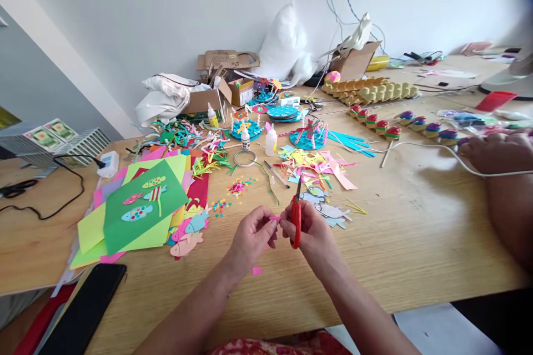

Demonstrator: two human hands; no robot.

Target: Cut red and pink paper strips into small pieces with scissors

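Note:
Over the front middle of the table, my left hand (255, 233) is closed, pinching a small strip of pink paper (275, 218). My right hand (311, 228) is wrapped round red-handled scissors (296, 216), their blades pointing up and away from me. Its fingertips also meet the right end of the pink strip. A small pink paper scrap (257, 271) lies on the table below my hands. Just beyond my right hand are pale paper fish (331, 211) with drawn outlines. Paper dots (238, 187) in several colours are scattered beyond my left hand.
To the left, a green sheet with paper fish (145, 199) tops stacked coloured paper. A black phone (85, 305) lies at the near left. Glue bottles (271, 141) and blue crafted discs (308, 136) stand farther back. Another person's arm (506, 194) rests at right, near a white cable (433, 147).

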